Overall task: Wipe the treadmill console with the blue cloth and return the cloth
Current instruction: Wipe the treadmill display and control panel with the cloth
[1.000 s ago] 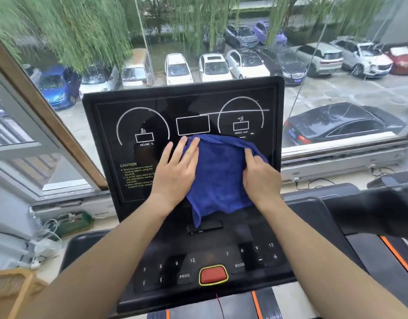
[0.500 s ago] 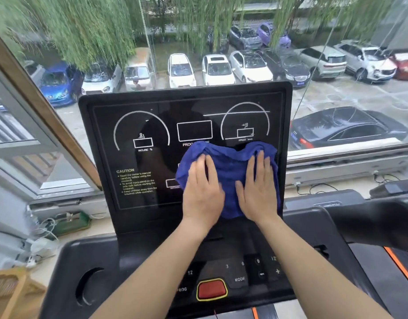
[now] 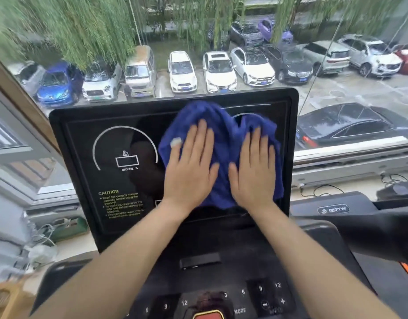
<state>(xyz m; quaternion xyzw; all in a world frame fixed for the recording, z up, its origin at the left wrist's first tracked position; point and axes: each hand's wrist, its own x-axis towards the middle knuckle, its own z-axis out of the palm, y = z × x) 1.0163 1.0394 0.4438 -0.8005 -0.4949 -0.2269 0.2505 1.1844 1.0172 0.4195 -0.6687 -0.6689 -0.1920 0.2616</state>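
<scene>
console [image 3: 88,222] – INCLINE %, CAUTION, keypad [image 3: 240,300] – MODE, 12

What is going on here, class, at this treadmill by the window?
A person is wiping the upright display panel of the treadmill console with a blue cloth. The left hand and right hand lie flat, side by side, pressing the cloth against the panel's upper middle and right. The incline dial and caution text on the left are uncovered. The cloth has not yet been returned.
</scene>
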